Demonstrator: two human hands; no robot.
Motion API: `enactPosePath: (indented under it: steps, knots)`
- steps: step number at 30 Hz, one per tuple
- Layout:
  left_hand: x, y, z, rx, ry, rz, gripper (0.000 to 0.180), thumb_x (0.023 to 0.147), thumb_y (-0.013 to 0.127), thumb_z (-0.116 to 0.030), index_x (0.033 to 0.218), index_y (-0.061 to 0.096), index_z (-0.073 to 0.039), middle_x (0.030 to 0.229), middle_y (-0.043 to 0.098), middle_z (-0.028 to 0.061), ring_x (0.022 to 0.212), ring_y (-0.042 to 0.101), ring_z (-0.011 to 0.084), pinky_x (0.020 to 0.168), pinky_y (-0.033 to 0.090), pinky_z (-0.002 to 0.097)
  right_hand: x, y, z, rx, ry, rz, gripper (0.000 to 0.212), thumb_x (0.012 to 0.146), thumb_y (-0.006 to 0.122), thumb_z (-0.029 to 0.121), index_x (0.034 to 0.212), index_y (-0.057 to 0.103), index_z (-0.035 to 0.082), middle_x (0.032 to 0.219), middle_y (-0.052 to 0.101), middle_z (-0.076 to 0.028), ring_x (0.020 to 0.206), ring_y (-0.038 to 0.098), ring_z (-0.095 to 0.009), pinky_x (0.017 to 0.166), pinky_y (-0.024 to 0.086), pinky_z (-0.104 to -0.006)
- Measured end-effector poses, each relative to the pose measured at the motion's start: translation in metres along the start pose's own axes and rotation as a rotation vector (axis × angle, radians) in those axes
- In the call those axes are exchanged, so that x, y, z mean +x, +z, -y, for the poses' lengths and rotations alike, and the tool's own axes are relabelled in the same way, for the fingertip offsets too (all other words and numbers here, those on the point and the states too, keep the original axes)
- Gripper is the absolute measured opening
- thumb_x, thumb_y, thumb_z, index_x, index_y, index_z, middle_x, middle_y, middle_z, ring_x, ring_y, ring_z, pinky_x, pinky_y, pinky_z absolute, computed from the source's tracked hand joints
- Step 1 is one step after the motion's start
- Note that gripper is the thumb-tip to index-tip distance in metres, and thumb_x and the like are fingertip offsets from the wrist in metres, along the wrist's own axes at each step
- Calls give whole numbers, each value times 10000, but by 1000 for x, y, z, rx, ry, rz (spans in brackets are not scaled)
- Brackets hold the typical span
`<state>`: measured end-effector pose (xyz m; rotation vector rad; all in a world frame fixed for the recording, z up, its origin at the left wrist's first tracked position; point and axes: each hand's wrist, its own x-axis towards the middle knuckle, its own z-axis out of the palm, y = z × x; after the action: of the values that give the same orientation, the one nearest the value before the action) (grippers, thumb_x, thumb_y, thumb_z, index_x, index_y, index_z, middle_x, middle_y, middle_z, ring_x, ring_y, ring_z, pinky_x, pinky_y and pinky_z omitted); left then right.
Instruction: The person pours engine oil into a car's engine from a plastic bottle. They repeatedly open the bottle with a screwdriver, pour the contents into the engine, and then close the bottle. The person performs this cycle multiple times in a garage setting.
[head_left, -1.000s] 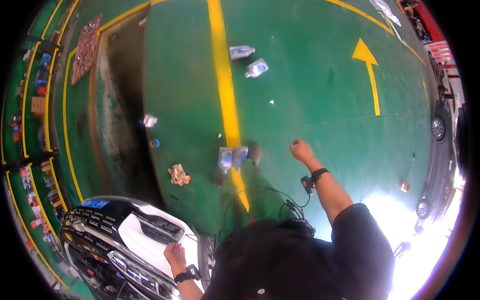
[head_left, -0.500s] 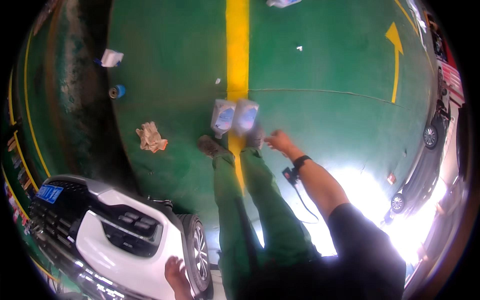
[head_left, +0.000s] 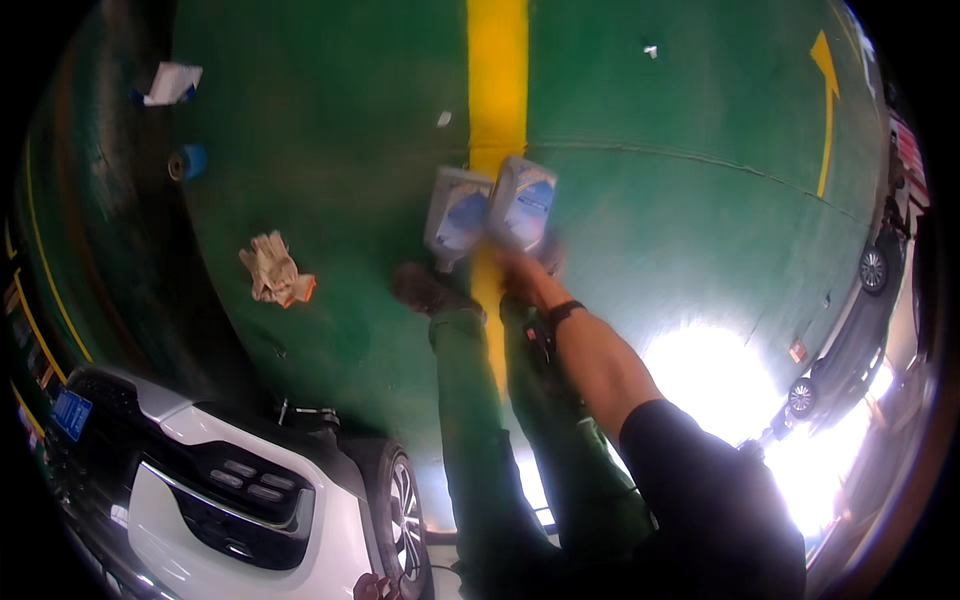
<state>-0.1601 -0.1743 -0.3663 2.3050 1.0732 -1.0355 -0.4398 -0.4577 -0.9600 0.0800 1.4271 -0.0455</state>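
Note:
Two light grey plastic jugs with blue labels are side by side near my shoes on the yellow floor line. My right hand [head_left: 525,268] has reached the lower end of the right jug [head_left: 527,203]. Blur smears its fingers, so a grip does not show. The left jug [head_left: 461,212] lies just beside, untouched by either hand. Only part of my left hand [head_left: 375,588] shows, dark at the bottom edge by the front wheel [head_left: 403,515] of a white car; its fingers are unclear.
The white car [head_left: 170,515] fills the lower left. Left of my feet lie work gloves [head_left: 275,270], with a blue round filter-like can [head_left: 187,162] and a white container [head_left: 172,84] farther off. A dark car [head_left: 840,340] stands at the far right.
My right hand has moved left from beside the shoe to the lower end of the right jug. My left hand has dropped toward the bottom edge. The view has shifted.

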Motion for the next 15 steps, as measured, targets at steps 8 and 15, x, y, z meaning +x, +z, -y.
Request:
enactPosePath:
  steps: [8,15]
  knots:
    - [-6,-14,-32,56,322,337,429,1010,669,-264,1357,585,-26,1302,618,111,1180,643,252,933,528,414,-212,-17,129,-261,-208,60,408,987,655,487,1018,739,89,691,594,-62,431,523,-207,391,419,-384]
    - [-72,54,-136,213,679,717,563,1101,549,-406,1517,476,-34,1480,589,149,1392,547,310,1078,478,499,-536,-14,113,-1223,-594,90,483,1034,553,538,1162,798,142,1126,775,-112,1047,714,-308,929,529,-455]
